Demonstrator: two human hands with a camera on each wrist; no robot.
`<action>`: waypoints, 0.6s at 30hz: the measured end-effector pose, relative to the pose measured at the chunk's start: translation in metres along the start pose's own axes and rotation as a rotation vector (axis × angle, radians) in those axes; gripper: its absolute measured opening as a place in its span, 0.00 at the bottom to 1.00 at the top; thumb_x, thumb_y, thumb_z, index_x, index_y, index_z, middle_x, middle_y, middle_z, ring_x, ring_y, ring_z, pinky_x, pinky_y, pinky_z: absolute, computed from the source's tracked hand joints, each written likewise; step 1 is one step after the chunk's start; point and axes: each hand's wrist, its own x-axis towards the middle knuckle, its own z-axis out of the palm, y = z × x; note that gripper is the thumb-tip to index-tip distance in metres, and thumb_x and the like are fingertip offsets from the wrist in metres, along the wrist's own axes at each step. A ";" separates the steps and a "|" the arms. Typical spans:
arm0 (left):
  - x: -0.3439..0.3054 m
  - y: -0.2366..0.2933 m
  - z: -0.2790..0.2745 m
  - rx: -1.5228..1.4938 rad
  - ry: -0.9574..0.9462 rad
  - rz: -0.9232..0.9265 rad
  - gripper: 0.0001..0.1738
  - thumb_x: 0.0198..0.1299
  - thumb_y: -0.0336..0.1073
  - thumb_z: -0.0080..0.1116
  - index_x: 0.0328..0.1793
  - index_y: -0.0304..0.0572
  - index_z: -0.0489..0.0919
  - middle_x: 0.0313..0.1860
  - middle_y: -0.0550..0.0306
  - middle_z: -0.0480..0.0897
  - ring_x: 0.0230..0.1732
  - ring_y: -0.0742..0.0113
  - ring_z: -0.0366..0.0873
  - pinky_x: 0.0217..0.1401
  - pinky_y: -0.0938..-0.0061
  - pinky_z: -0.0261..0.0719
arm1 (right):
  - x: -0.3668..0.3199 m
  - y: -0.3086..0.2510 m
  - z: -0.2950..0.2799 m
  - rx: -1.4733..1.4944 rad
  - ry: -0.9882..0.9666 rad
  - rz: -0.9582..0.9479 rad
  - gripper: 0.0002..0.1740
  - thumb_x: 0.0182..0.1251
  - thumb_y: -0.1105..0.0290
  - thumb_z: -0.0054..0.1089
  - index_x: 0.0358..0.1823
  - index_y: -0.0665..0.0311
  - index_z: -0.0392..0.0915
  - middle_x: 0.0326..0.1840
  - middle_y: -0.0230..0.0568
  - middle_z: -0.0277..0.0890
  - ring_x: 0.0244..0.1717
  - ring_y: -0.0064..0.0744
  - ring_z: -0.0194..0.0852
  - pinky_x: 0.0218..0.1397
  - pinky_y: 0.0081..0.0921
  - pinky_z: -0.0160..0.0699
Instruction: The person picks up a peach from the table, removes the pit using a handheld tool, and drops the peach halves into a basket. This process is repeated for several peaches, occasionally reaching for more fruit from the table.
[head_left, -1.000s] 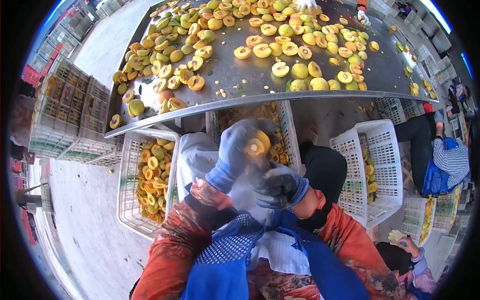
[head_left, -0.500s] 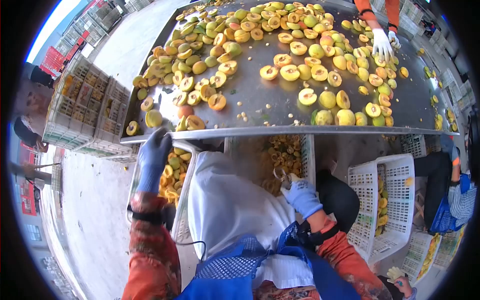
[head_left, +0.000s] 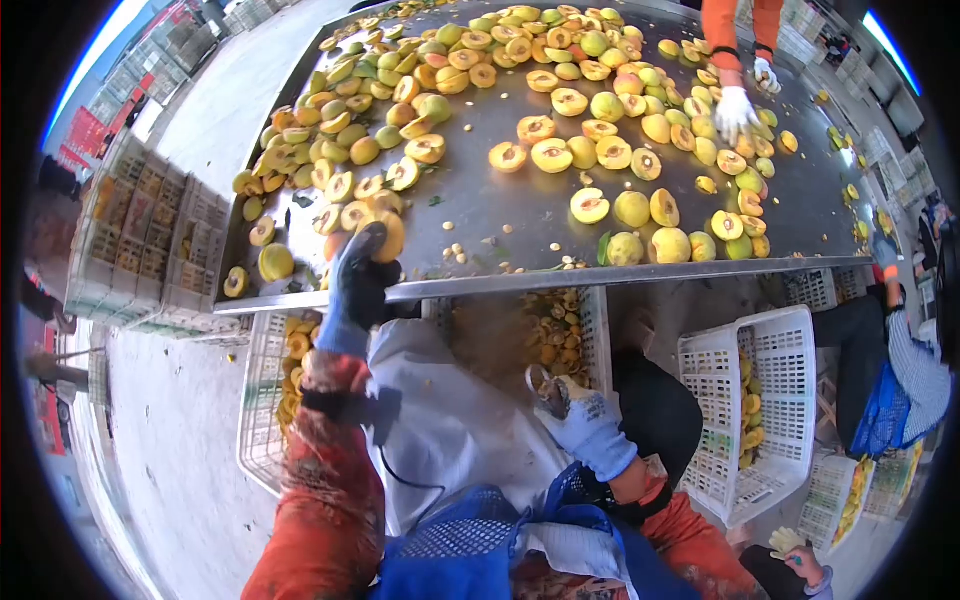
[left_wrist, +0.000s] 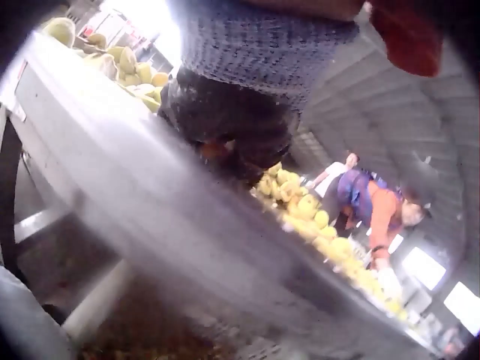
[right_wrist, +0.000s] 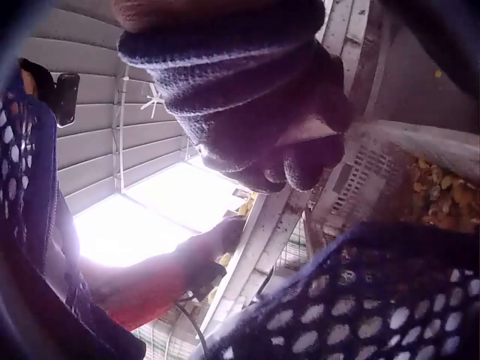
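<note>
At the near edge of the metal table (head_left: 480, 285), my gloved left hand (head_left: 358, 285) pinches a yellow peach half (head_left: 388, 238), partly hidden by its dark fingertips. More peach halves lie around it on the table. The table rim (left_wrist: 150, 180) crosses the left wrist view below this hand, and its grip does not show there. Low over my lap, my gloved right hand (head_left: 590, 425) grips a small metal tool (head_left: 541, 382) with a curved loop end. In the right wrist view, curled fingers (right_wrist: 300, 161) show and the tool is hidden.
Under the table, between my legs, stands a crate (head_left: 597, 335) of fruit pieces. White crates flank me on the left (head_left: 262, 400) and right (head_left: 745, 410). Stacked crates (head_left: 140, 230) stand farther left. Across the table, another person's white-gloved hand (head_left: 736, 112) reaches into the fruit.
The hands have parted from working together on a peach before me. My left hand went to the table edge and moved right onto a peach half; the right stays low with the tool.
</note>
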 end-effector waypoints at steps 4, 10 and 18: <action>-0.078 -0.008 0.021 -0.338 -0.099 -0.087 0.28 0.57 0.52 0.45 0.55 0.37 0.66 0.34 0.50 0.76 0.21 0.65 0.70 0.21 0.76 0.70 | 0.012 -0.037 0.002 -0.048 0.014 -0.158 0.19 0.49 0.60 0.58 0.39 0.65 0.70 0.22 0.51 0.73 0.25 0.50 0.73 0.29 0.39 0.71; -0.143 -0.011 0.042 0.418 -0.260 0.062 0.21 0.61 0.45 0.43 0.48 0.34 0.72 0.31 0.56 0.77 0.24 0.71 0.75 0.18 0.80 0.71 | 0.001 -0.075 -0.002 -0.208 0.121 -0.291 0.17 0.48 0.62 0.57 0.38 0.64 0.70 0.20 0.47 0.73 0.22 0.45 0.73 0.27 0.38 0.71; -0.165 -0.025 0.048 0.503 -0.196 0.331 0.22 0.56 0.43 0.49 0.51 0.35 0.71 0.37 0.55 0.77 0.34 0.69 0.75 0.33 0.77 0.74 | -0.018 -0.086 -0.006 -0.239 0.113 -0.234 0.18 0.46 0.62 0.56 0.38 0.64 0.69 0.22 0.45 0.74 0.25 0.44 0.75 0.28 0.37 0.72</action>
